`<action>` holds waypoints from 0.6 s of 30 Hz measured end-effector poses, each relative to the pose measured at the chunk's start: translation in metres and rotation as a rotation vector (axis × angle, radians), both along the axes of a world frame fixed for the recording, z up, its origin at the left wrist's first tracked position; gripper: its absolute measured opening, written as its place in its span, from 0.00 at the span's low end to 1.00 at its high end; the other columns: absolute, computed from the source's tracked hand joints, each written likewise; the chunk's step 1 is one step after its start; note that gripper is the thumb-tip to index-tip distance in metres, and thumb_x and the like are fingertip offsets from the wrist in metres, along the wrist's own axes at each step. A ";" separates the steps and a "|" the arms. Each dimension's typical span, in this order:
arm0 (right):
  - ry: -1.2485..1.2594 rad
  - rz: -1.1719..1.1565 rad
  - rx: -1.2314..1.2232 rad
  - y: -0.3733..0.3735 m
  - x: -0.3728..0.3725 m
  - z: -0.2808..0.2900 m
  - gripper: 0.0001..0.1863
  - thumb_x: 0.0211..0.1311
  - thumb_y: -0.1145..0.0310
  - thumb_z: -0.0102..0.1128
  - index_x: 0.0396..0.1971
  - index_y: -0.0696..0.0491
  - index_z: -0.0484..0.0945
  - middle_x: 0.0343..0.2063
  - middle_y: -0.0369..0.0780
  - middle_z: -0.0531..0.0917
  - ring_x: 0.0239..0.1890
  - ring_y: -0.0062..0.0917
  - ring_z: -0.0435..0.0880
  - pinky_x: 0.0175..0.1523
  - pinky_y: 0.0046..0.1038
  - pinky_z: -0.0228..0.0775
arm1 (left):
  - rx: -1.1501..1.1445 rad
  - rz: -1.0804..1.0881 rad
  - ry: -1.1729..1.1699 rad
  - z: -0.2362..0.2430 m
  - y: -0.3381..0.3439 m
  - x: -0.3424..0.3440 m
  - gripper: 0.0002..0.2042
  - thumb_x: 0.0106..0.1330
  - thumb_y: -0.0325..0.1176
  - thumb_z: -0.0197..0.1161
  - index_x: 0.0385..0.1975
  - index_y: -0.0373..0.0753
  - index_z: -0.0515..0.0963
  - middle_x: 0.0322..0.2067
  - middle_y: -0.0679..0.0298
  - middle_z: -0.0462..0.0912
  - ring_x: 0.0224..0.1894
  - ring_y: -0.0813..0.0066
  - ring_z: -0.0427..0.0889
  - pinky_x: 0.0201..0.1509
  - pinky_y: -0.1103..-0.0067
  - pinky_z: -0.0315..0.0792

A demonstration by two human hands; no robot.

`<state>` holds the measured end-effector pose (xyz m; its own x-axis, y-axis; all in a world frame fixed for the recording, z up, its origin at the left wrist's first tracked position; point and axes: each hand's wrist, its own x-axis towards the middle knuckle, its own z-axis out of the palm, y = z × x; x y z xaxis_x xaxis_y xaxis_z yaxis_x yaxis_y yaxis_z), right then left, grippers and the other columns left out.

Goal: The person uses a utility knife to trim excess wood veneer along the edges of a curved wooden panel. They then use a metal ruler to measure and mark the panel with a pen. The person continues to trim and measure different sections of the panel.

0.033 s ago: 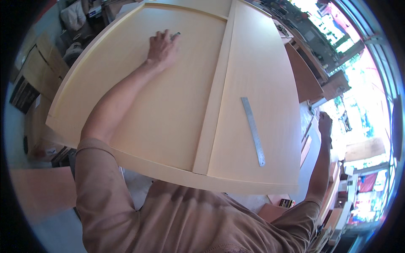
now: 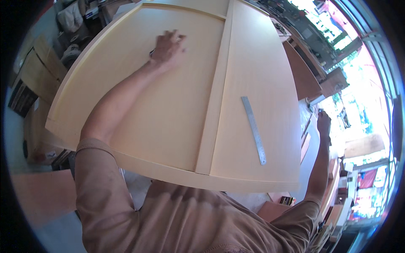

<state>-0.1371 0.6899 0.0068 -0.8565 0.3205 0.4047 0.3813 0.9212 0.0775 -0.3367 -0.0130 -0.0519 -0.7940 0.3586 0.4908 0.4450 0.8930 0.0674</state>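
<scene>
Panel [image 2: 173, 109]: pale wood, lying face up in front of the person, from just beyond the shirt to the upper edge of the view
Shirt [image 2: 181, 219]: brown, nearest of all, its folds just below the panel's near edge
Left sleeve [image 2: 101, 181]: brown, rolled or hemmed near the elbow; the bare forearm crosses the panel's near left corner
Reddish board [image 2: 42, 196]: at lower left, well apart from the panel
Front rail [image 2: 168, 172]: pale, along the near edge of the panel
Strip [image 2: 215, 101]: pale and straight, running away from the front rail, parting a wide left field from a narrower right one
Ruler [image 2: 254, 130]: silvery metal, lying loose on the right field, slightly slanted, its far end nearer the strip
Right hand [image 2: 324, 124]: out past the panel's right edge, apart from it; fingers look curled in, but whether they pinch anything I cannot tell
Left hand [image 2: 167, 48]: over the far part of the left field, blurred; fingers partly spread, their grip unclear; a small dark bit shows at its left edge, too blurred to name
Brown board [image 2: 301, 76]: beyond the panel's right edge
Crosspiece [image 2: 185, 9]: pale, bounding the left field at its far end
Whitish cloth [image 2: 69, 19]: hanging in the upper left background
</scene>
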 end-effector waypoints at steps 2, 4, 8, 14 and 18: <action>-0.007 0.057 -0.067 -0.039 0.015 0.000 0.15 0.71 0.66 0.50 0.42 0.57 0.84 0.39 0.56 0.87 0.46 0.55 0.86 0.52 0.51 0.75 | 0.080 -0.425 0.053 0.004 0.031 0.010 0.19 0.73 0.44 0.61 0.59 0.43 0.76 0.57 0.55 0.76 0.61 0.54 0.76 0.65 0.58 0.71; -0.032 0.028 -0.107 -0.086 0.033 -0.001 0.15 0.72 0.64 0.52 0.42 0.58 0.84 0.37 0.56 0.87 0.44 0.54 0.87 0.50 0.50 0.76 | 0.143 -0.735 0.026 0.001 0.060 0.022 0.16 0.73 0.41 0.62 0.55 0.43 0.78 0.56 0.59 0.78 0.62 0.57 0.76 0.66 0.59 0.70; 0.027 0.050 -0.153 -0.196 0.067 -0.004 0.16 0.73 0.61 0.60 0.34 0.62 0.82 0.27 0.53 0.85 0.31 0.45 0.87 0.37 0.41 0.74 | 0.078 -1.014 -0.070 0.002 0.086 0.014 0.13 0.74 0.41 0.62 0.48 0.40 0.80 0.54 0.62 0.80 0.58 0.57 0.79 0.65 0.61 0.71; -0.002 0.033 -0.482 -0.339 0.122 -0.011 0.12 0.65 0.66 0.70 0.34 0.60 0.83 0.27 0.46 0.87 0.31 0.32 0.87 0.41 0.33 0.78 | 0.170 -1.135 -0.291 -0.002 0.087 0.003 0.09 0.72 0.35 0.64 0.38 0.35 0.80 0.43 0.60 0.82 0.47 0.57 0.83 0.52 0.65 0.77; 0.041 -0.004 -0.648 -0.394 0.135 -0.014 0.08 0.65 0.69 0.70 0.36 0.59 0.83 0.29 0.43 0.87 0.31 0.30 0.86 0.41 0.32 0.77 | 0.164 -1.157 -0.326 -0.002 0.087 0.012 0.07 0.72 0.32 0.64 0.35 0.34 0.79 0.40 0.59 0.82 0.45 0.57 0.82 0.51 0.65 0.77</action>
<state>-0.0022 0.2960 -0.0070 -0.8428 0.5136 0.1609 0.3753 0.7751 -0.5083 -0.3252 0.0740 -0.0538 -0.1400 0.8901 0.4337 0.9149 -0.0512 0.4004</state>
